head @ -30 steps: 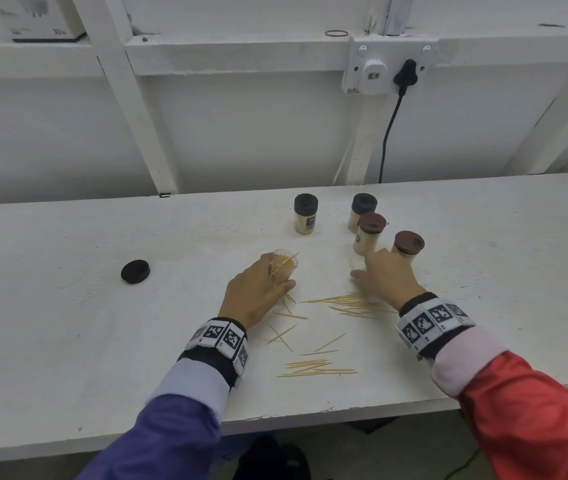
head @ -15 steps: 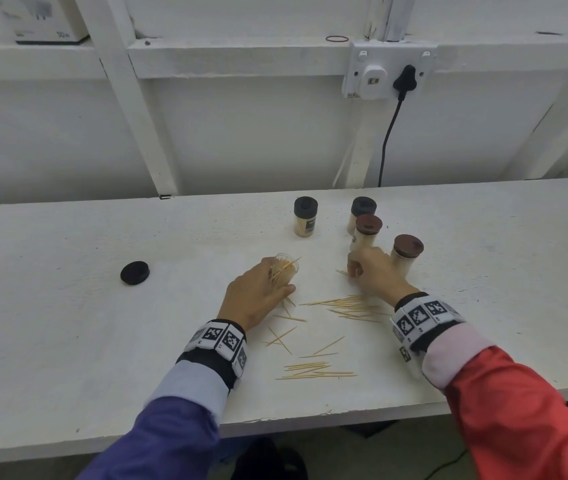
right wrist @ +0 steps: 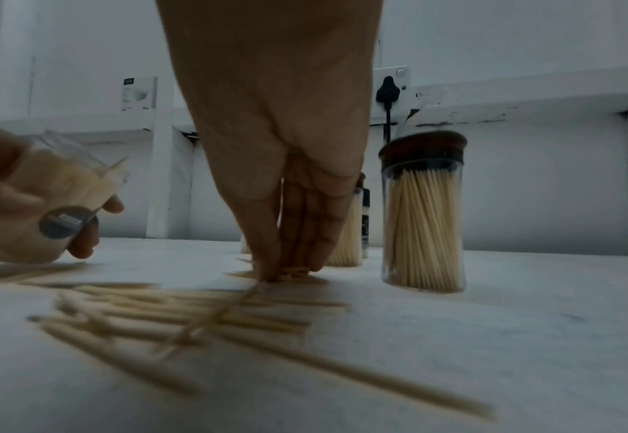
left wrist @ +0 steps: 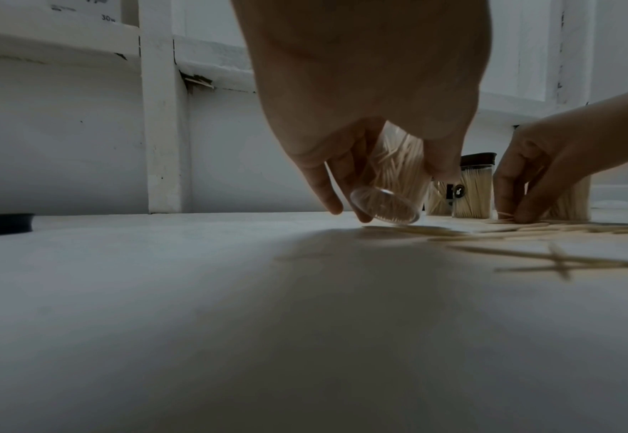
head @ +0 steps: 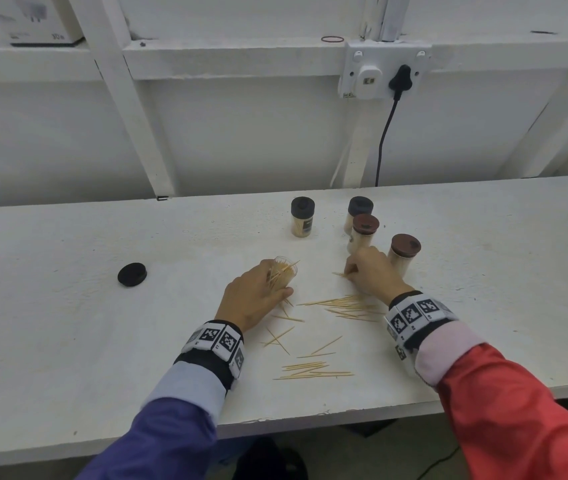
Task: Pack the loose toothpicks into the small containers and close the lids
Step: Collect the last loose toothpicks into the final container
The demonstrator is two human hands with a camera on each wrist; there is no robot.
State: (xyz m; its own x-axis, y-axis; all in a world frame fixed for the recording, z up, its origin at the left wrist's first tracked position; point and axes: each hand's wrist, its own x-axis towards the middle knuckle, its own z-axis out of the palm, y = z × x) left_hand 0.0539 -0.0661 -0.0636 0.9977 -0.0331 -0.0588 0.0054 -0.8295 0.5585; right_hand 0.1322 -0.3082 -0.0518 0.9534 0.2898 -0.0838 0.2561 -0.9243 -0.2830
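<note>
My left hand (head: 258, 292) grips a clear open container (head: 284, 273) partly filled with toothpicks, tilted over the table; it shows as the clear container (left wrist: 390, 181) in the left wrist view. My right hand (head: 367, 273) has its fingertips (right wrist: 286, 269) down on a few loose toothpicks (head: 341, 274) beside the capped jars, pinching at them. More loose toothpicks (head: 348, 306) lie scattered between and below the hands, with another bunch (head: 313, 370) near the front edge. A black lid (head: 132, 274) lies alone at the left.
Several capped, filled jars stand behind the hands: two with black lids (head: 302, 216) (head: 360, 207) and two with brown lids (head: 365, 230) (head: 404, 252). A wall socket with a black plug and cable (head: 388, 133) is on the back wall. The table's front edge (head: 310, 420) is near.
My right hand has slid forward and left toward the jars and lowered its fingertips onto the toothpicks there. The left hand with the container has hardly moved.
</note>
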